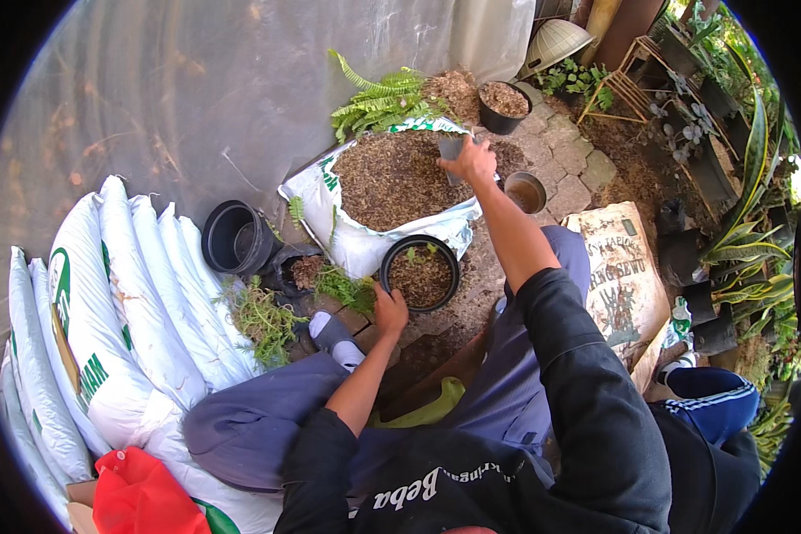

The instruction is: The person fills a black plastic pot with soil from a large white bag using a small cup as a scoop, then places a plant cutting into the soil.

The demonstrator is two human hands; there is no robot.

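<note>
My left hand (pixel 390 310) grips the near left rim of a round black plastic plant pot (pixel 420 306), which holds brown potting mix and a small green seedling. Beyond it, an opened white plastic sack (pixel 360 250) lies with its mouth wide, full of loose brown potting mix (pixel 394 177). At the right side of that mix, my right hand (pixel 470 162) holds a grey, flat-looking scoop or container (pixel 451 160), its lower end at the mix. The exact shape of this piece is partly hidden by my fingers.
Full white sacks (pixel 127 300) stand at left beside an empty black pot (pixel 239 237). Ferns (pixel 387 100), a filled black pot (pixel 504 107) and a small round pot (pixel 526 192) lie beyond. A printed paper sack (pixel 617 287) is at right, near another person (pixel 704 427).
</note>
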